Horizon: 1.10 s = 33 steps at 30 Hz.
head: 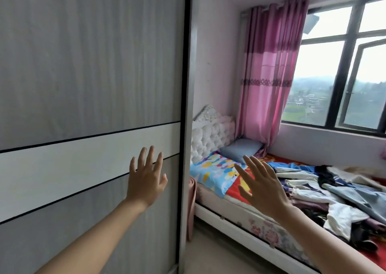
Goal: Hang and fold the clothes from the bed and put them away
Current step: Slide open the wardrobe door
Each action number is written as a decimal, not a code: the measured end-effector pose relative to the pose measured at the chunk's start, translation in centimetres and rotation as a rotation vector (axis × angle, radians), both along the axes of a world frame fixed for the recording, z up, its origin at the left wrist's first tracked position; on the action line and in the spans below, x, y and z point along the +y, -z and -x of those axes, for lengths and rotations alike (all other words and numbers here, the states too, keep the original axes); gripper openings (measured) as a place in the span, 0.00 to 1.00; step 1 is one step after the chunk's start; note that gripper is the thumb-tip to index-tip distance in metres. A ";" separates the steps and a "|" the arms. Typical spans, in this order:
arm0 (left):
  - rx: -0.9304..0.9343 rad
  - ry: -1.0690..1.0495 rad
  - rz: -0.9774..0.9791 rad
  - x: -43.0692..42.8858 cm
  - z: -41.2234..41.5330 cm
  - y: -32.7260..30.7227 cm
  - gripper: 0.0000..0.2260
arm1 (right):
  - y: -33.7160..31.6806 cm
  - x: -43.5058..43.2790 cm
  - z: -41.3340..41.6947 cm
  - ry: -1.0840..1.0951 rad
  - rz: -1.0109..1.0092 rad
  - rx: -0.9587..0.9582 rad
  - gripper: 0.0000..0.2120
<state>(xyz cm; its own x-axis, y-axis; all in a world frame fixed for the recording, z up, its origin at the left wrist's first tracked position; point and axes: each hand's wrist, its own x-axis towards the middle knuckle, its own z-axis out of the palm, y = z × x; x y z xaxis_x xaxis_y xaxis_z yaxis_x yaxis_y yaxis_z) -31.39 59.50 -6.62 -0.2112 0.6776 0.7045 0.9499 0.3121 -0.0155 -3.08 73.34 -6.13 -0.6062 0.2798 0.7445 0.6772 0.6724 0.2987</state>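
Wardrobe door (pixel 83 85): grey panel crossed by a white band edged with thin black lines; closed; left of the bed (pixel 240 227), just beyond its head end; dark vertical frame strip on the side nearest the bed.
Window (pixel 342 64): dark-framed, on the wall along the far side of the bed; hazy fields and buildings outside.
Bed: white frame, floral mattress edge, red sheet; long near side running from the wardrobe door toward lower right.
Curtain (pixel 269 75): pink with a darker purple top band, drawn into the corner behind the bed's head end, hem reaching down to the pillow.
Clothes (pixel 325 192): loose unfolded heap of white, blue, dark and mauve pieces, lying on the bed across its middle and foot part, some at the near edge.
Headboard (pixel 211 135): white, tufted, upright at the bed's head end.
Patterned cover (pixel 217 171): light blue with coloured shapes, spread over the head end of the bed, hanging slightly over the near edge.
Pillow (pixel 240 148): grey-blue, on the bed against the headboard corner.
Left hand (pixel 146 181): raised off to the left of the bed, before the door's white band; fingers straight and spread, palm toward the door; nothing held; contact with the door not clear.
Right hand (pixel 261 183): raised in the air in front of the bed, near the cover; fingers straight and fanned wide; nothing held.
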 end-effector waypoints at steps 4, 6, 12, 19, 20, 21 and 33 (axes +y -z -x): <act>-0.025 -0.094 0.009 5.2 5.9 -0.6 0.27 | -1.7 6.8 6.2 -0.002 -0.014 -0.066 0.24; -0.037 -0.146 -0.002 6.9 8.1 -0.7 0.27 | -1.7 9.5 8.8 -0.016 -0.005 -0.053 0.23; -0.047 -0.275 -0.016 10.8 13.1 1.6 0.28 | 2.8 16.0 17.5 -0.055 0.120 -0.080 0.28; -0.003 -0.481 -0.031 14.1 19.3 3.2 0.28 | 5.3 23.4 29.0 -0.216 0.144 -0.097 0.35; 0.022 -0.511 -0.037 14.8 20.2 3.0 0.28 | 5.0 24.3 30.6 -0.248 0.132 -0.080 0.35; 0.052 -0.540 -0.055 15.5 20.9 2.9 0.28 | 4.8 25.2 32.1 -0.293 0.113 -0.049 0.34; 0.375 -0.784 -0.188 21.9 28.7 2.4 0.31 | -0.5 34.9 48.1 -0.597 -0.034 0.088 0.32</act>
